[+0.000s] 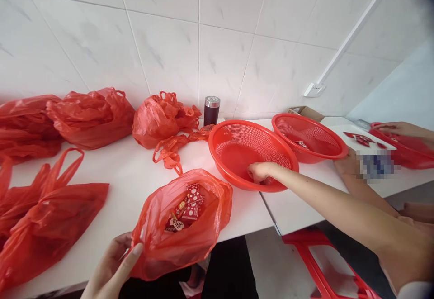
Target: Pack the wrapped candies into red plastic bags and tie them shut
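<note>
Black trousers (230,272) cover the legs at six o'clock. A whitish short sleeve (419,290) shows at four o'clock; the bare right forearm (315,195) bears a small mole. The left hand (113,267), at half past seven, has a short thumbnail (138,248).

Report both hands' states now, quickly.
Left hand: closed, pinching the edge of the open red bag.
Right hand: curled inside the nearest red basket; whether it holds anything cannot be told.

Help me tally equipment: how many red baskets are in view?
3: the middle basket, the second basket just right of it, and the far-right basket, which runs out of the picture. Any nested inside or underneath these could be hidden.
</note>
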`<state>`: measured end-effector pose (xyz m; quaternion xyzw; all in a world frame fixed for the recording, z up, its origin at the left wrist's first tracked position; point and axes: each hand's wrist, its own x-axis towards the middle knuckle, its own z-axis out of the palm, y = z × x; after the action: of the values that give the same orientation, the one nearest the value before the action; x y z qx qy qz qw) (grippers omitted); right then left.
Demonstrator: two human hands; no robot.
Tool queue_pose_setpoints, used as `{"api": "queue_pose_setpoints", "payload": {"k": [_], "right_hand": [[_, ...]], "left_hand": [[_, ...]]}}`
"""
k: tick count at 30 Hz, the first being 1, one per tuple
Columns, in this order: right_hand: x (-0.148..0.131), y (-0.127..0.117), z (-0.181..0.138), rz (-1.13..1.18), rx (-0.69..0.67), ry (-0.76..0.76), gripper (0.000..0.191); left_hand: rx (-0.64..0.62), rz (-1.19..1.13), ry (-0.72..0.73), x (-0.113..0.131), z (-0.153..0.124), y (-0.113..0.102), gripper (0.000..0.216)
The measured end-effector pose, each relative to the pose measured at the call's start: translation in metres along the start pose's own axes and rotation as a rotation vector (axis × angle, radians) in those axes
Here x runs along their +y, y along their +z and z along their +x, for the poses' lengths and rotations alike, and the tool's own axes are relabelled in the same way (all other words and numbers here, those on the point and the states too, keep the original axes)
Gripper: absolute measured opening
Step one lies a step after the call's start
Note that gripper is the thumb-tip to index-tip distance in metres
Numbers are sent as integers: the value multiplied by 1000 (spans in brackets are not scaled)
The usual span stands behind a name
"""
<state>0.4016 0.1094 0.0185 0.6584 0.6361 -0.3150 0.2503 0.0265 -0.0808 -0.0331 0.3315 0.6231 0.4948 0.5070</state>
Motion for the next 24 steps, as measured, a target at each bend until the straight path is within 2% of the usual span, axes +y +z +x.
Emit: {"api": "queue_pose_setpoints", "payload": {"k": [4, 8, 10, 12, 14, 16, 19, 22, 24], "right_hand": [[3, -8, -7, 93, 120, -23, 21], [-9, -28, -41, 240, 337, -187, 19], [-32, -29, -67, 360, 427, -389, 14], [-64, -18, -89, 532, 460, -683, 7], [-100, 0, -99, 616, 381, -873, 5], [-131, 20, -97, 582, 324, -928, 3], [-155, 40, -80, 400, 384, -911, 5], [-152, 49, -72, 130, 418, -899, 15], [-140, 52, -79, -59, 449, -853, 19]], "left_hand": [[-103, 62, 5, 12, -9, 7, 43], [-158, 83, -2, 13, -7, 4, 42], [-170, 51, 4, 11, -3, 1, 42], [-165, 9, 30, 8, 1, 0, 42], [-140, -27, 75, 8, 4, 0, 41], [-111, -61, 116, 11, 4, 1, 39], [-65, -97, 137, 18, 0, 2, 39], [-12, -112, 140, 24, -4, -4, 40], [18, -128, 127, 26, -6, -10, 38]]}}
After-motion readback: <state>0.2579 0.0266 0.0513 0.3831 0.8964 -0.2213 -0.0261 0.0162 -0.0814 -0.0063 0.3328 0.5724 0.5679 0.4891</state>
